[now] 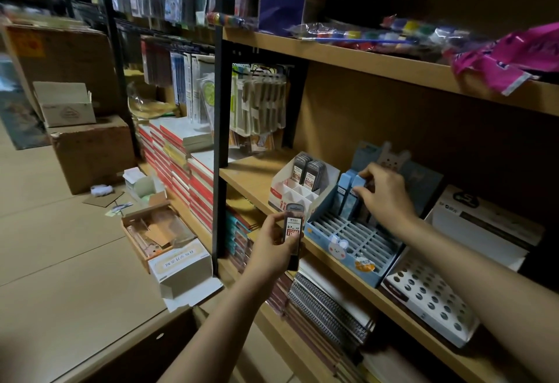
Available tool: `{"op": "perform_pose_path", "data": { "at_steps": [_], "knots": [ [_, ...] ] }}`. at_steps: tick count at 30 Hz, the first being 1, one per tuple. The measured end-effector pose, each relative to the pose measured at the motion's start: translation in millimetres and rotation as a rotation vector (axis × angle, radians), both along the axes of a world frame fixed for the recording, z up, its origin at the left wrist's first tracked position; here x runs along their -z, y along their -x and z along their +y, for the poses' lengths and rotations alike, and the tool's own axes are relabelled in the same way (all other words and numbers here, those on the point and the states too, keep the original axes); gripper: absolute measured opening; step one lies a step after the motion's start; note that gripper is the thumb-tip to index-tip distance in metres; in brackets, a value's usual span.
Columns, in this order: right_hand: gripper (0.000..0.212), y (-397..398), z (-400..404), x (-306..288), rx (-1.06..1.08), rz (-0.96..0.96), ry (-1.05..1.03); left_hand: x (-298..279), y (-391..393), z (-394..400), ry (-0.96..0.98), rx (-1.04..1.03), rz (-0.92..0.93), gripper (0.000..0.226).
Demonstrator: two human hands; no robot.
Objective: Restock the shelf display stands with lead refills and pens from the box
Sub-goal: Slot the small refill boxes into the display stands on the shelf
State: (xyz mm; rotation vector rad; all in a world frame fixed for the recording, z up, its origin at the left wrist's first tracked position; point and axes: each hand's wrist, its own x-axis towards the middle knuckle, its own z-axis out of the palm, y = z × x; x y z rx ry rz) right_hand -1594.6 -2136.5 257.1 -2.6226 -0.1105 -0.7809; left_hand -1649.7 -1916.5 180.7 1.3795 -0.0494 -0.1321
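Restock barely started: blue stand point(348, 257) holds a few blue refill packs point(348, 192) in its back row, right hand point(385, 193) pinching one there, left hand point(276, 243) gripping grey lead refill cases point(294, 227) just left of it; most slots empty.

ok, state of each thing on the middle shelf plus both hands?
left hand: holds grey lead refill case, upright
right hand: pinches blue refill case
blue display stand: mostly empty slots
white display stand: front slots empty
white holed stand: empty
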Motion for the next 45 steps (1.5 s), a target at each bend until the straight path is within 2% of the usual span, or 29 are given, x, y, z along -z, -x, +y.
{"op": "perform_pose_path", "data": {
  "at_steps": [10, 14, 15, 18, 20, 23, 26, 28, 30, 32, 36, 38, 45],
  "knots": [
    [0.025, -4.8, 3.4, 17.6, 0.092, -0.025, 0.056, -1.4, -9.7, -1.9, -0.029, -0.011, -0.039, 0.030],
    [0.039, 5.2, 8.9, 0.3, -0.014, -0.193, -0.055, -7.0, -15.1, -1.3, -0.027, 0.023, -0.096, 0.031],
    [0.036, 8.5, 15.2, -6.1, -0.082, -0.171, -0.092, -9.4, -16.6, -2.4, -0.040, 0.039, -0.116, 0.032],
    [0.034, 16.7, 40.2, -14.5, -0.293, 0.113, -0.139, -17.6, -22.3, -8.6, -0.075, 0.069, -0.200, 0.031],
    [0.031, 16.3, 51.2, -13.3, -0.354, 0.163, -0.095, -22.8, -27.0, -11.5, -0.117, 0.062, -0.248, 0.029],
    [0.020, 4.8, 51.2, -24.9, -0.337, 0.177, -0.125, -24.1, -34.8, -8.7, -0.276, 0.009, -0.339, 0.031],
    [0.016, -14.4, 38.1, -47.7, -0.233, 0.051, -0.202, -16.2, -48.5, 2.2, -0.617, -0.092, -0.501, 0.042],
    [0.012, -29.1, 29.5, -60.5, -0.140, -0.004, -0.225, -11.2, -57.8, 7.6, -0.820, -0.050, -0.576, 0.052],
    [0.010, -44.3, 24.6, -64.6, -0.070, 0.079, -0.217, -5.9, -65.7, 8.3, -1.031, 0.034, -0.633, 0.061],
    [0.021, -56.0, 23.6, -62.2, -0.043, 0.168, -0.133, 0.1, -72.3, 6.4, -1.174, 0.095, -0.662, 0.065],
    [0.007, -66.7, 24.0, -52.7, -0.023, 0.190, 0.077, 12.6, -78.4, 5.1, -1.235, 0.073, -0.709, 0.065],
    [0.007, -71.3, 22.3, -48.4, 0.002, 0.207, 0.138, 18.3, -78.8, 5.1, -1.234, 0.045, -0.735, 0.065],
    [0.010, -76.7, 22.4, -51.4, 0.024, 0.254, 0.146, 18.6, -78.9, 3.0, -1.217, 0.035, -0.730, 0.063]
  ]
}}
